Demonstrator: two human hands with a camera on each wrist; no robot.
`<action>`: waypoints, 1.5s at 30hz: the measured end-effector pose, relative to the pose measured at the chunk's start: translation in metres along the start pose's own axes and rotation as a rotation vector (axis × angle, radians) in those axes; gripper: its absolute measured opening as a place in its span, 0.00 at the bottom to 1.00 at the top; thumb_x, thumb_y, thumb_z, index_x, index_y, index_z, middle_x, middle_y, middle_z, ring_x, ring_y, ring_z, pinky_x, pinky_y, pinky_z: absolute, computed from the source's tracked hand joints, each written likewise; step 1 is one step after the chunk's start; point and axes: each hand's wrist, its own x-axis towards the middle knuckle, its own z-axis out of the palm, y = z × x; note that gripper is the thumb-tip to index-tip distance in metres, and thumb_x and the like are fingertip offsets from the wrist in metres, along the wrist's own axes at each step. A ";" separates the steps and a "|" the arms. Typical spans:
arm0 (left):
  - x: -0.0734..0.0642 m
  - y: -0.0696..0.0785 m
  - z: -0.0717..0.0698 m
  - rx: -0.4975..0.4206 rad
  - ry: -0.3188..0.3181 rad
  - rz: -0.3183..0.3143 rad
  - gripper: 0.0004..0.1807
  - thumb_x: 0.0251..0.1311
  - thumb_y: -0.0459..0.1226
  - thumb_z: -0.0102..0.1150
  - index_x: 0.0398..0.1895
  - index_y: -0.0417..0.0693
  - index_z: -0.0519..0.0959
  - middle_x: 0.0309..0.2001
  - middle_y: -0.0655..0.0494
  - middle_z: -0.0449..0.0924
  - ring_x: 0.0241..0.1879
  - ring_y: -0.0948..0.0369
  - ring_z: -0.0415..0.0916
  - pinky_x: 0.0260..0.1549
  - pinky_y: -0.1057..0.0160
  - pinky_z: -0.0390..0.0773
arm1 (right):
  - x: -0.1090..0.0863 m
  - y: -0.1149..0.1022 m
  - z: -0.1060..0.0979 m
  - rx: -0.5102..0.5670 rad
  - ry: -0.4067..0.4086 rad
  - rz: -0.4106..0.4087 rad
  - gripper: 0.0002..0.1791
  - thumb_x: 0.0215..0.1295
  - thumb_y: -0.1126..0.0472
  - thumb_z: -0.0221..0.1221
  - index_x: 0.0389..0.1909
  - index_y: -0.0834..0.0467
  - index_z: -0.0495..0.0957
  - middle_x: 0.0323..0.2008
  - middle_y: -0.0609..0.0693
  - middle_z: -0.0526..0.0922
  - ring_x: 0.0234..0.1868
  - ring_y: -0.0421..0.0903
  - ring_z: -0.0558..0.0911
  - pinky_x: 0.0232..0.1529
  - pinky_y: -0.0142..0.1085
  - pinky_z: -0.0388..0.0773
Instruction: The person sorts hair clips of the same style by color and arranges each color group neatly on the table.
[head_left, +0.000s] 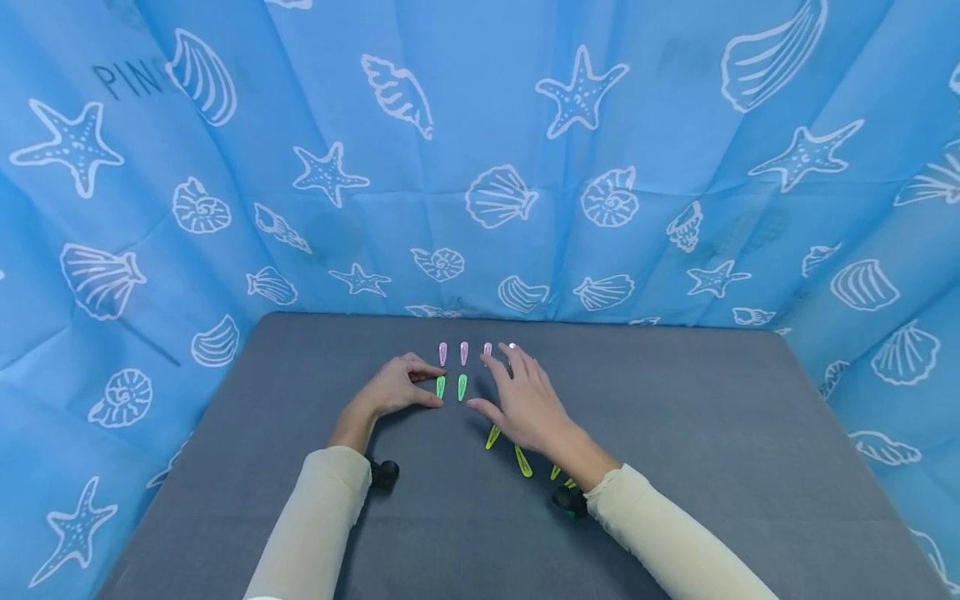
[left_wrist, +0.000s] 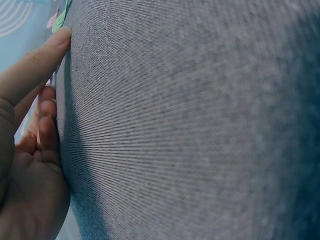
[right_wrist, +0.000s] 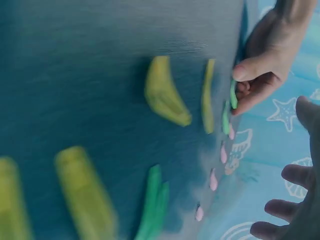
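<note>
My left hand (head_left: 396,387) pinches a light green snap hair clip (head_left: 440,388) lengthwise, thumb at its near end and index finger at its far end. Just right of it lies a second light green hair clip (head_left: 462,387). Behind them runs a row of pink hair clips (head_left: 464,353), partly covered on the right by my right hand (head_left: 531,408). That hand hovers over the table with its fingers spread and holds nothing. Below its palm and wrist lie several yellow hair clips (head_left: 522,461). Darker green clips (right_wrist: 152,205) show beside the yellow ones in the right wrist view.
The clips lie on a grey cloth-covered table (head_left: 712,433). A blue curtain (head_left: 495,250) with white shells and starfish hangs behind its far edge and along both sides. Small black wrist cameras (head_left: 386,475) sit under both wrists, close over the table.
</note>
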 end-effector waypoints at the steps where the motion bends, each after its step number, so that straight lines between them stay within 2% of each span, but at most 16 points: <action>1: 0.000 0.000 0.000 -0.001 0.001 -0.004 0.26 0.49 0.46 0.80 0.54 0.62 0.87 0.50 0.55 0.77 0.49 0.56 0.72 0.52 0.55 0.72 | -0.003 0.003 0.001 -0.008 -0.013 0.001 0.42 0.70 0.33 0.56 0.78 0.51 0.61 0.79 0.60 0.57 0.80 0.63 0.55 0.75 0.62 0.56; 4: -0.001 -0.001 0.000 -0.001 0.003 -0.008 0.25 0.49 0.45 0.80 0.54 0.62 0.87 0.50 0.55 0.77 0.49 0.56 0.72 0.52 0.54 0.72 | -0.013 0.012 0.003 -0.022 -0.040 0.001 0.44 0.70 0.30 0.53 0.79 0.49 0.58 0.81 0.59 0.52 0.82 0.64 0.49 0.77 0.65 0.49; 10: -0.002 -0.001 0.001 -0.019 0.002 -0.006 0.25 0.49 0.45 0.81 0.54 0.62 0.87 0.50 0.55 0.77 0.49 0.56 0.71 0.52 0.54 0.72 | -0.033 0.028 0.004 -0.026 -0.043 0.003 0.46 0.68 0.29 0.53 0.80 0.49 0.58 0.82 0.60 0.50 0.82 0.65 0.47 0.76 0.67 0.46; 19: 0.001 -0.004 0.002 -0.013 0.003 0.021 0.25 0.49 0.45 0.80 0.54 0.61 0.87 0.49 0.55 0.77 0.48 0.57 0.70 0.49 0.57 0.71 | -0.057 0.053 0.006 -0.042 -0.019 0.011 0.50 0.63 0.29 0.60 0.79 0.51 0.60 0.81 0.62 0.52 0.82 0.67 0.49 0.74 0.70 0.47; 29: 0.000 -0.004 0.000 -0.035 -0.002 0.027 0.25 0.49 0.44 0.80 0.54 0.59 0.87 0.49 0.54 0.77 0.48 0.57 0.71 0.50 0.58 0.72 | -0.073 0.070 -0.003 0.048 -0.024 0.003 0.49 0.62 0.36 0.66 0.77 0.55 0.62 0.79 0.65 0.55 0.80 0.68 0.52 0.73 0.70 0.50; 33: 0.001 -0.005 0.001 -0.033 -0.001 0.028 0.25 0.49 0.45 0.81 0.53 0.60 0.87 0.49 0.54 0.76 0.48 0.57 0.70 0.49 0.58 0.71 | -0.076 0.072 -0.004 0.087 -0.028 0.008 0.43 0.64 0.41 0.67 0.75 0.54 0.66 0.77 0.65 0.59 0.77 0.69 0.57 0.70 0.69 0.58; 37: 0.002 -0.004 0.001 -0.023 -0.005 0.026 0.25 0.49 0.45 0.80 0.54 0.61 0.87 0.49 0.55 0.76 0.48 0.57 0.70 0.50 0.58 0.71 | -0.077 0.072 -0.005 0.066 -0.005 -0.008 0.31 0.65 0.48 0.68 0.68 0.53 0.75 0.69 0.63 0.69 0.68 0.65 0.67 0.61 0.60 0.67; 41: 0.002 -0.004 0.000 -0.022 -0.006 0.025 0.25 0.49 0.45 0.80 0.54 0.61 0.87 0.49 0.54 0.76 0.48 0.57 0.70 0.49 0.58 0.71 | -0.077 0.072 -0.006 0.016 0.030 -0.048 0.19 0.65 0.55 0.69 0.55 0.52 0.84 0.57 0.58 0.78 0.56 0.59 0.72 0.49 0.49 0.66; 45: 0.002 -0.004 0.001 -0.022 -0.004 0.023 0.25 0.49 0.45 0.81 0.53 0.61 0.87 0.48 0.55 0.76 0.48 0.57 0.70 0.48 0.58 0.71 | -0.076 0.073 -0.006 0.031 0.044 -0.060 0.10 0.62 0.61 0.70 0.45 0.51 0.87 0.46 0.52 0.79 0.46 0.50 0.71 0.43 0.41 0.61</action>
